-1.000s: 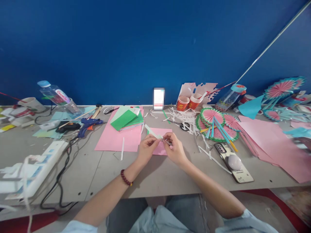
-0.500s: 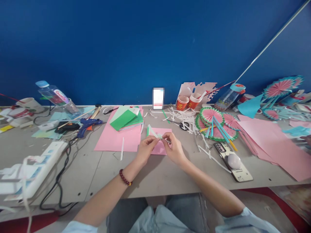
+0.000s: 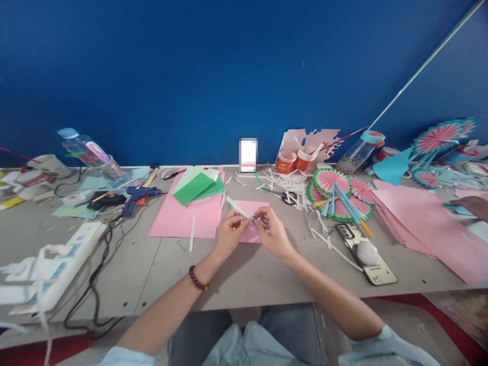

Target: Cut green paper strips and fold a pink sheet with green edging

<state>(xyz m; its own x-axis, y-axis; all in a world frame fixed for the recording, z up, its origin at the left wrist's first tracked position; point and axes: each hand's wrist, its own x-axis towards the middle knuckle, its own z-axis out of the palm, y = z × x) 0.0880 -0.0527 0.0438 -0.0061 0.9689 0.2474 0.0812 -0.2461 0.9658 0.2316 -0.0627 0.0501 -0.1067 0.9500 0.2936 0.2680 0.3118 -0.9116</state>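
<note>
**Q:** State of the hands?
**A:** The left hand [image 3: 229, 234] and right hand [image 3: 272, 234] each pinch the same pale strip [image 3: 238, 207]. Their fingertips nearly meet. A bead bracelet [image 3: 198, 279] sits on the left wrist.

**Q:** Position of the strip?
**A:** It is held clear of the table [image 3: 244, 277], over a small pink sheet [image 3: 256, 207] at mid-table. The free end slants up and away past the left hand.

**Q:** Adjacent items?
**A:** A large pink sheet [image 3: 179, 218] lies just left of the small one. A green stack [image 3: 198, 187] rests on its far edge. Scissors [image 3: 284, 195] lie beyond the right hand, among white offcuts [image 3: 290, 182].

**Q:** Right side?
**A:** A phone [image 3: 366, 254] lies back up near the front edge. Paper fans [image 3: 335, 190] lie behind it. Red cups [image 3: 293, 160] stand by the wall.

**Q:** Left side?
**A:** A glue gun [image 3: 139, 195], cables and a socket bar [image 3: 68, 254] are there. A bottle [image 3: 89, 152] lies tilted at the far end.

**Q:** Other persons?
**A:** A co-worker's hand [image 3: 473, 206] rests at the far right edge.
</note>
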